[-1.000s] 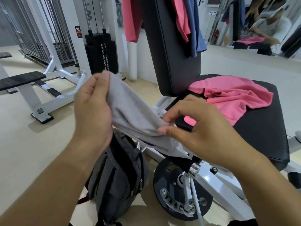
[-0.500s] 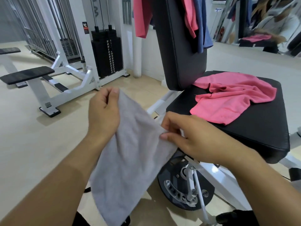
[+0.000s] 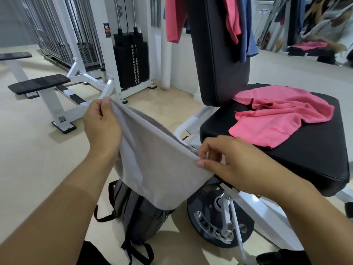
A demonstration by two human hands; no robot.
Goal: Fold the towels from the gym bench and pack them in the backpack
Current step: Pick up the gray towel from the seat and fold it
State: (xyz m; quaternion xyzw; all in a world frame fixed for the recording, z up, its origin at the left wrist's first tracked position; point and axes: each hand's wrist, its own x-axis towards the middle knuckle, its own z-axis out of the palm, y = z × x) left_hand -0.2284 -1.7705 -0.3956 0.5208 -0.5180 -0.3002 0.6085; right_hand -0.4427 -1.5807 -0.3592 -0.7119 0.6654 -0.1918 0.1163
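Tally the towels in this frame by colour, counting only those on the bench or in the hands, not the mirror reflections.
Grey cloth towel, held between left hand and right hand: 1
Pink cloth towels, one on the seat, two over the backrest: 3
Blue cloth towel, over the backrest: 1
Total: 5

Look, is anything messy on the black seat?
Yes. The pink towel lies crumpled and unfolded on the bench seat, with one corner bunched against the backrest.

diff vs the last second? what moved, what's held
Both hands kept their pinch on the grey towel; left hand and right hand drew apart, stretching its top edge taut, so it hangs over the backpack. The pink towel stayed crumpled on the bench seat.
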